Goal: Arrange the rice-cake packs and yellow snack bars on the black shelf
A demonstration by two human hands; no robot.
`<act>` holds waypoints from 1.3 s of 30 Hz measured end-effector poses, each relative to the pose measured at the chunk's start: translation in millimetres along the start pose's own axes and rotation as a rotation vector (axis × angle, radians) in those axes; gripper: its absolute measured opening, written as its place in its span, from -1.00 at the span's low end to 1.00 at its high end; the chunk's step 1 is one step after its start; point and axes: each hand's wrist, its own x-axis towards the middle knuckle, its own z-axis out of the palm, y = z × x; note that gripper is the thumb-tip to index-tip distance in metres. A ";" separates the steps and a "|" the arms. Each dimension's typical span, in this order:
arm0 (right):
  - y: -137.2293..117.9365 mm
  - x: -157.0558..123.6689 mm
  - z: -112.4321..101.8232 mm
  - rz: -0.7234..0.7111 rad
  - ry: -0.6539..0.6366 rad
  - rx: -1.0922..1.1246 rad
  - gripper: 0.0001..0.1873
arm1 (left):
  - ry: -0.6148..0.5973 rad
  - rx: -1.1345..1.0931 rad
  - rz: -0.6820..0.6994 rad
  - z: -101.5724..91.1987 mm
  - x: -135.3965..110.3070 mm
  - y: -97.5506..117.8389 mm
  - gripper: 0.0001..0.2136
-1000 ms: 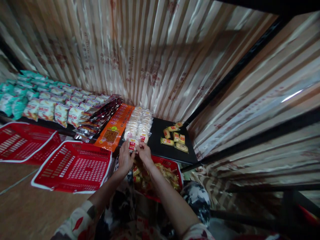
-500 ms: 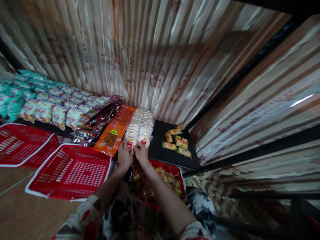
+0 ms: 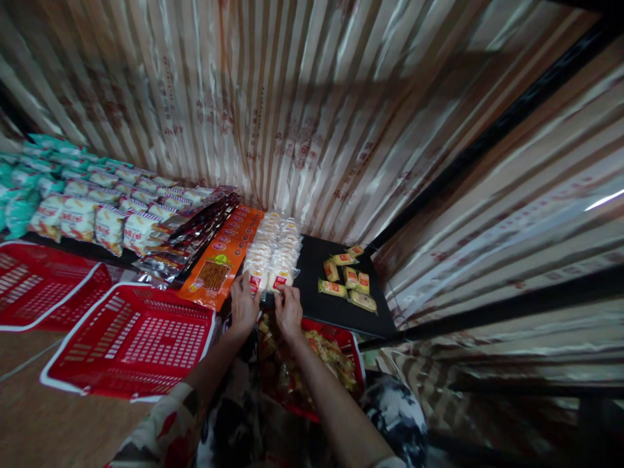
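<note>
Two rows of clear packets (image 3: pixel 275 244) with round white biscuits and red labels stand on the dark shelf. My left hand (image 3: pixel 244 304) is at the front of the left row, its fingers closed about the lower edge of the front packet (image 3: pixel 255 281). At the right row, my right hand (image 3: pixel 290 312) pinches the bottom of the other front packet (image 3: pixel 281 279) between thumb and fingers. Just left of the rows lies a large orange bag (image 3: pixel 221 260) picturing brown sticks.
Several small yellow packets (image 3: pixel 351 278) lie loose on the black shelf (image 3: pixel 316 305) to the right. Beneath it, a red basket (image 3: pixel 358 357) holds yellow-wrapped packets. Two red baskets (image 3: pixel 131 348) sit at the left, below white snack bags (image 3: pixel 78 218) and green bags (image 3: pixel 22 211). Striped curtain (image 3: pixel 302 117) hangs behind.
My right hand has moved right, away from my left hand, to the front packet of the right row. My left hand stays at the left row. The view has shifted slightly.
</note>
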 end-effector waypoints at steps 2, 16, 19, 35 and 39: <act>0.9 2.2 0.5 -0.002 -0.006 -0.005 -0.74 | -0.006 -0.001 0.001 1.2 2.3 -0.2 -0.50; 4.2 3.5 1.6 -0.020 -0.038 -0.095 -0.71 | -0.018 0.014 0.061 6.3 14.1 -0.4 -0.52; 3.9 2.7 2.1 -0.025 -0.027 -0.082 -0.71 | 0.004 0.069 0.068 4.3 11.4 3.1 -0.51; 33.9 -49.9 -9.7 -0.186 0.115 0.294 -0.70 | 0.042 0.154 0.199 -11.0 -5.2 5.4 -0.56; 67.9 -75.1 -28.4 -0.005 0.124 0.080 -0.69 | 0.006 0.100 0.353 -15.9 -23.9 11.6 -0.62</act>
